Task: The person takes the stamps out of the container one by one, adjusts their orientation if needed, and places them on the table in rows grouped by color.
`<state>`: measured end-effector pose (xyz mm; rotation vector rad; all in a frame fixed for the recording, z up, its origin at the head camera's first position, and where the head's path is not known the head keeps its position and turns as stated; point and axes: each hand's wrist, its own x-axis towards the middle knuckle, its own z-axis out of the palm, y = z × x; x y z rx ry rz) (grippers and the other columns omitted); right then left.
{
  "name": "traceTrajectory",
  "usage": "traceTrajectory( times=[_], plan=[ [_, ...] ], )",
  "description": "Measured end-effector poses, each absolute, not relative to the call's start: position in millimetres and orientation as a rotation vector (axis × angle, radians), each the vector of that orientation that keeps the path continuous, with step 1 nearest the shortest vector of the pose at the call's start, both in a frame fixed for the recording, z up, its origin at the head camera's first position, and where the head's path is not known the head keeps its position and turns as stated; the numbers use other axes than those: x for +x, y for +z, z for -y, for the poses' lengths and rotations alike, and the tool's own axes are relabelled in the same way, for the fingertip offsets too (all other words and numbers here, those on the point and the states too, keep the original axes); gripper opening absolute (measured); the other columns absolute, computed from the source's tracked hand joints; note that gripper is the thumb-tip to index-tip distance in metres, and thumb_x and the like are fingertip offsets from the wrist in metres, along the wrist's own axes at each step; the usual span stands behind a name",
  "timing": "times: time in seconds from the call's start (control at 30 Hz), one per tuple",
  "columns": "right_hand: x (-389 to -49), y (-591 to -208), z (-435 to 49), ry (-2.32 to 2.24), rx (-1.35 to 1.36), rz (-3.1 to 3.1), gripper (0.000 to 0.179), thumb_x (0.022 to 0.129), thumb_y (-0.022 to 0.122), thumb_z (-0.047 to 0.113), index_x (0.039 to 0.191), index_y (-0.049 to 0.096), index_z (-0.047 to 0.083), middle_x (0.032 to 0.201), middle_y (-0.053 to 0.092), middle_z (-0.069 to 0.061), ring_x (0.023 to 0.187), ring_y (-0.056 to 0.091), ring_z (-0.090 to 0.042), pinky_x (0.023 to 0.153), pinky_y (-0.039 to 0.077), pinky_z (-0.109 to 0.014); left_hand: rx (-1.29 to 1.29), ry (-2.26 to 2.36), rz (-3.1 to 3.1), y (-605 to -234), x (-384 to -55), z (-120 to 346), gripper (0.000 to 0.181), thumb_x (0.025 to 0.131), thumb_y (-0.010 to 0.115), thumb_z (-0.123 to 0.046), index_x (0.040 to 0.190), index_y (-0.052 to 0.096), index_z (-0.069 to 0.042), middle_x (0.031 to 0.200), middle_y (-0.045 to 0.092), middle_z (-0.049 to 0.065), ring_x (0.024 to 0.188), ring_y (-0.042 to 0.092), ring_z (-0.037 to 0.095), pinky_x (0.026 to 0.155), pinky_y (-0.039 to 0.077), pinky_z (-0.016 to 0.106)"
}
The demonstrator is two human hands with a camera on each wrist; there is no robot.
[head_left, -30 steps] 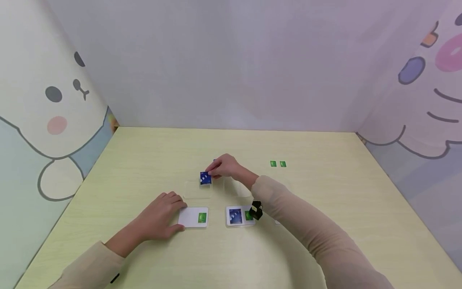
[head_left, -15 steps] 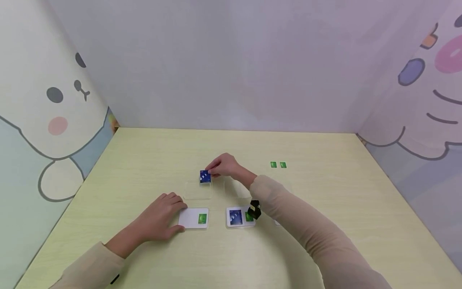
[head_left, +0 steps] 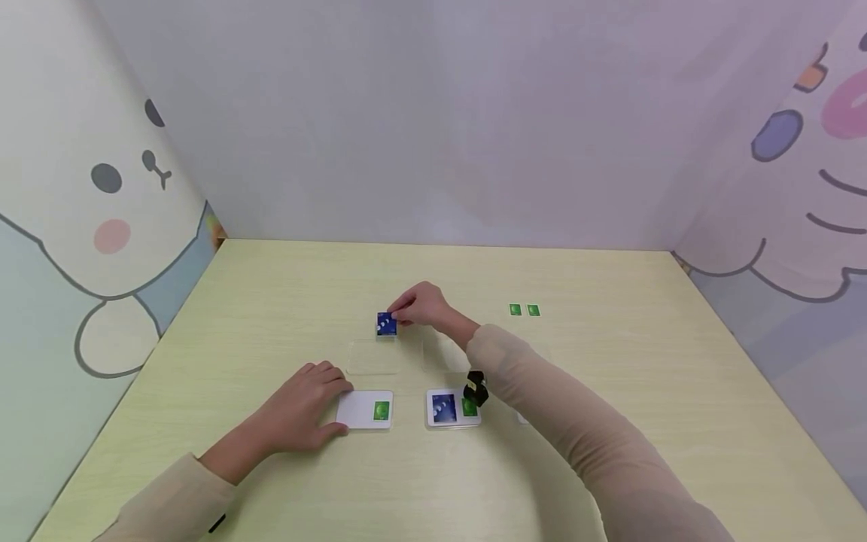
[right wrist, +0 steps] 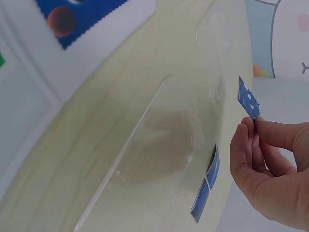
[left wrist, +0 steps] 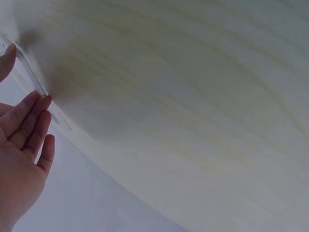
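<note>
My right hand (head_left: 421, 305) pinches a blue stamp (head_left: 387, 324) with white moon shapes between thumb and fingertips, raised above the far side of the table. In the right wrist view this stamp (right wrist: 248, 99) is held by one corner. My left hand (head_left: 305, 410) holds the left end of a white card (head_left: 355, 410), thumb at the near corner and fingers at the far one. A green stamp (head_left: 381, 410) is on that card's right side. The left wrist view shows the fingertips (left wrist: 43, 104) at the card's edge.
A second card (head_left: 454, 423) bears a blue stamp (head_left: 443, 408) and a green one, partly behind a black wrist device (head_left: 476, 388). Clear plastic sleeves (head_left: 372, 357) lie beyond. Two green stamps (head_left: 524, 309) lie far right; two blue stamps (right wrist: 200, 205) lie below my right hand.
My right hand has moved slightly away from me, carrying the blue stamp upward in the head view. The left hand has stayed at the white card.
</note>
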<state>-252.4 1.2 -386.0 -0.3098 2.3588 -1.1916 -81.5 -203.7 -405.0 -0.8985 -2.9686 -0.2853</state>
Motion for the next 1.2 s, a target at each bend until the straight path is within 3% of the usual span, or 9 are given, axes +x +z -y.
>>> traceTrajectory(
  times=[0.9,1.2],
  plan=[
    [-268.5,-390.2,0.5,-1.151,-0.347,-2.469,0.015,0.085,0.071,0.009,0.099,0.076,0.004,0.103,0.074,-0.014,0.070,0.066,-0.010,0.065,0.054,-0.020,-0.903,-0.271,2.950,-407.5,-82.6,204.3,0.046,0.075,0.077,-0.038,0.108,0.067,-0.007,0.106,0.067,0.002,0.100,0.058,0.018,0.088,0.046,0.041],
    [-271.0,-389.8,2.3,-1.092,-0.392,-2.538,0.013,0.086,0.071,0.010,0.097,0.076,0.006,0.100,0.075,-0.012,0.078,0.071,-0.016,0.063,0.053,-0.020,-0.912,-0.280,2.957,-405.8,-81.7,203.6,0.046,0.075,0.077,-0.037,0.108,0.067,-0.007,0.106,0.067,0.002,0.100,0.057,0.018,0.087,0.046,0.040]
  ],
)
